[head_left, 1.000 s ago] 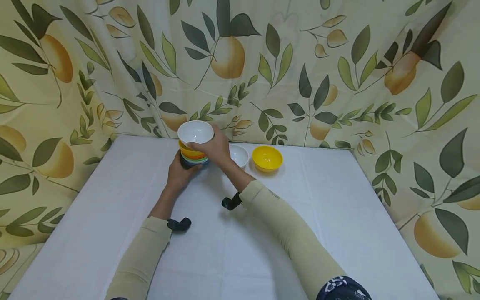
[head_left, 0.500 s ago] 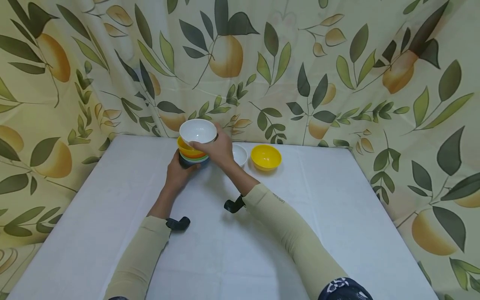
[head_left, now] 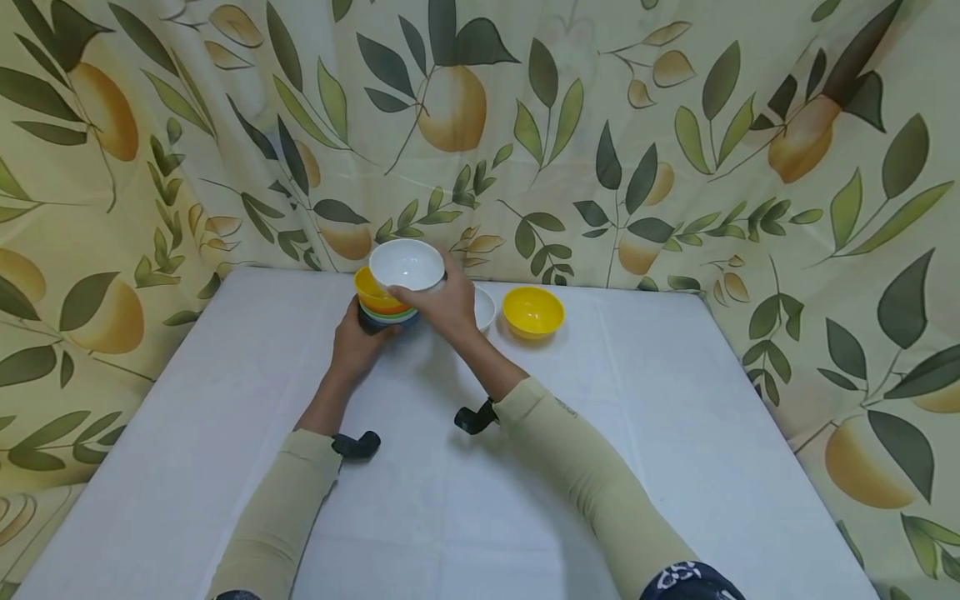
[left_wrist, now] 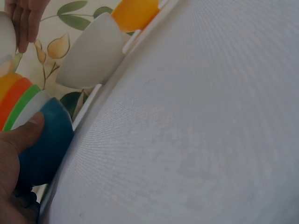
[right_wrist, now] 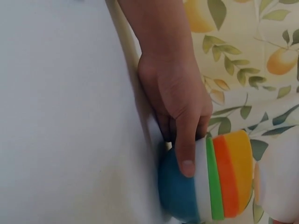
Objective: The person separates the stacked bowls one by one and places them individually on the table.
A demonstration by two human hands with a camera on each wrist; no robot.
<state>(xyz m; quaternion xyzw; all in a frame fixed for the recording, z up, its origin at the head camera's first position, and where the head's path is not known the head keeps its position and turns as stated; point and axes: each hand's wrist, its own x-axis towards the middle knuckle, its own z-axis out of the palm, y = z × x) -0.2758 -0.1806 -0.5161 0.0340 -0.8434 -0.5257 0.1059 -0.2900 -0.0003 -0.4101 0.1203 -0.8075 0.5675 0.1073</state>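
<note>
My left hand (head_left: 354, 343) grips the side of a stack of bowls, its thumb lying on the blue bottom bowl (left_wrist: 52, 140). Above the blue one are nested a white bowl (right_wrist: 202, 182), a green bowl (right_wrist: 214, 186), an orange bowl (right_wrist: 227, 177) and a yellow bowl (head_left: 369, 288) on top. With thumb and fingers my right hand (head_left: 448, 304) pinches a white bowl (head_left: 407, 263) by its side. That bowl is held in the air, just above and to the right of the stack, its opening upward. The right hand's fingers are mostly behind it.
To the right of the stack, another white bowl (left_wrist: 93, 53) stands on the table, partly behind my right hand in the head view. Beside it is a second yellow bowl (head_left: 533, 313). A white cloth covers the table (head_left: 420, 500); a patterned curtain (head_left: 570, 167) hangs behind its far edge.
My right hand has moved slightly right with the white bowl, uncovering more of the yellow bowl on the stack. The left hand keeps its grip in nearly the same place.
</note>
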